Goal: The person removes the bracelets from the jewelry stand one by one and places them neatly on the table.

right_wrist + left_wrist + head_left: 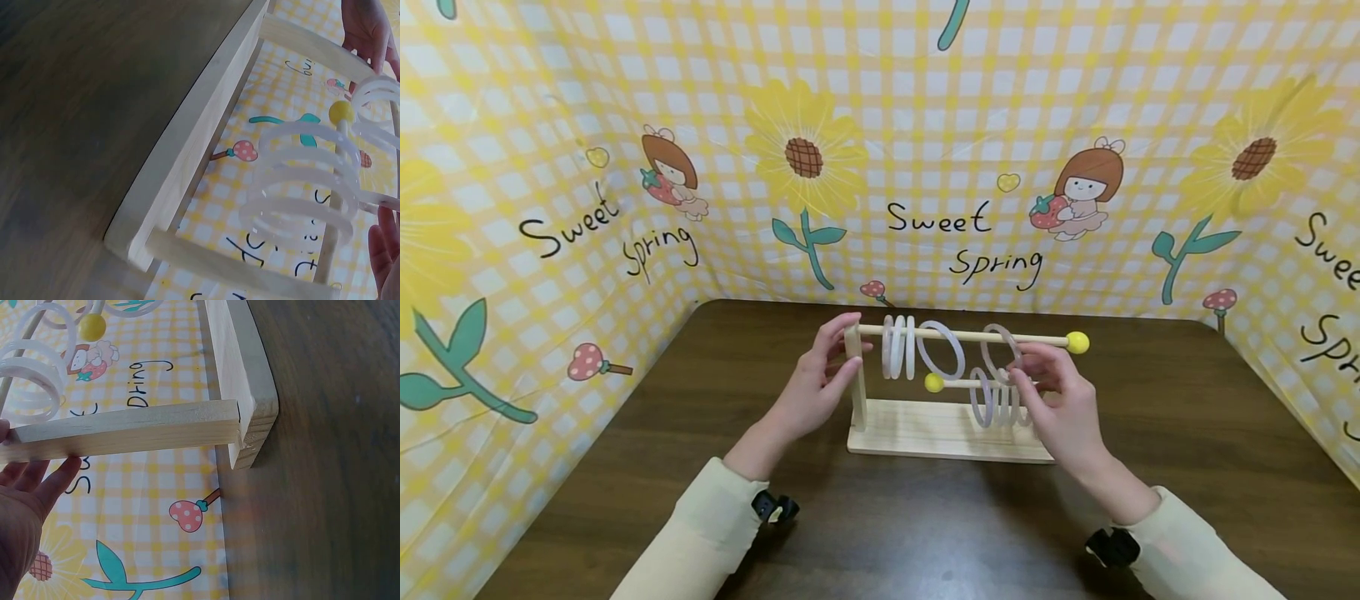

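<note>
A wooden rack (910, 429) with two rods stands on the table, pale translucent bangles hanging on both. My left hand (811, 385) holds the top of its left upright post (131, 432), thumb on the near side. Near the right end of the upper rod (1037, 338), my right hand (1067, 412) pinches a bangle (377, 200) that encircles the rod. Further left on that rod hang a tilted bangle (955, 343) and several bunched bangles (899, 346). Below, the lower rod carries several more bangles (306, 174), partly hidden by my right hand in the head view.
Yellow balls cap the upper rod's right end (1077, 342) and the lower rod's left end (934, 382). The dark wooden table (737, 533) surrounds the rack. A yellow checked cloth (880, 150) with printed flowers hangs behind and at both sides.
</note>
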{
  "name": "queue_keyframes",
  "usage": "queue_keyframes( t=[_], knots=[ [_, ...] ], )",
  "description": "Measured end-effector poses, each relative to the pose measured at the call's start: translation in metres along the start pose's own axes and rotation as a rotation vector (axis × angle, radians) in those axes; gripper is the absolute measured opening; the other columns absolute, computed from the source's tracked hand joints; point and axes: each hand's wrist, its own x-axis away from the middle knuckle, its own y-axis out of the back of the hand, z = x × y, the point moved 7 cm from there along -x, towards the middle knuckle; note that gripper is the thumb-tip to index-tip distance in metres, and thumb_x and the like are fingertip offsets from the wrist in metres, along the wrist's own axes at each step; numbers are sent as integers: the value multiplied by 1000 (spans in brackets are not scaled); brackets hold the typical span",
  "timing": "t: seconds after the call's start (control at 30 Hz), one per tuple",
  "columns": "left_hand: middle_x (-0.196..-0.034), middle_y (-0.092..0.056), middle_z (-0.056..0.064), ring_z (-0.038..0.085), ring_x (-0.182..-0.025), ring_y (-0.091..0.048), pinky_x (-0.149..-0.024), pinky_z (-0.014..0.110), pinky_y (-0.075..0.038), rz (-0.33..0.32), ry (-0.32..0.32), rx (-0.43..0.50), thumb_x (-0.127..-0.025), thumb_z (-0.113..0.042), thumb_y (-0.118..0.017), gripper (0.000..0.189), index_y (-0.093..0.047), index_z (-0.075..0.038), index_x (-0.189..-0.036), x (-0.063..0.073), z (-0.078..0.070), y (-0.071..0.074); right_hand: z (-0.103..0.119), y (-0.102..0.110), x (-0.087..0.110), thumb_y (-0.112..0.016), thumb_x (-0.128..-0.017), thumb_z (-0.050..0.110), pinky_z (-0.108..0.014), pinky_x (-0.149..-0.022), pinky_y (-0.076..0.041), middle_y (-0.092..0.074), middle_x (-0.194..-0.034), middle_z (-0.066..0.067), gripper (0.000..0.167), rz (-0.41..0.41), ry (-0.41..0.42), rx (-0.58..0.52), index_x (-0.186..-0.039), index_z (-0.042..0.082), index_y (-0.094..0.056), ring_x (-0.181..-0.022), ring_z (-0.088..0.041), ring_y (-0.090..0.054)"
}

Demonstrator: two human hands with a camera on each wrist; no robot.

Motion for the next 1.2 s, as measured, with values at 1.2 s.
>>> queue_keyframes(
  t=[1.2],
  knots=[
    [-132, -50, 25, 37, -114, -57, -85, 55, -50, 0, 16, 22, -96, 8, -51, 56, -29, -12, -144, 2, 37, -3, -20, 55, 1, -70, -71, -26, -7, -66, -46, -69, -86, -19, 44, 50, 12, 148, -110, -8, -60, -81, 12, -60]
  ],
)
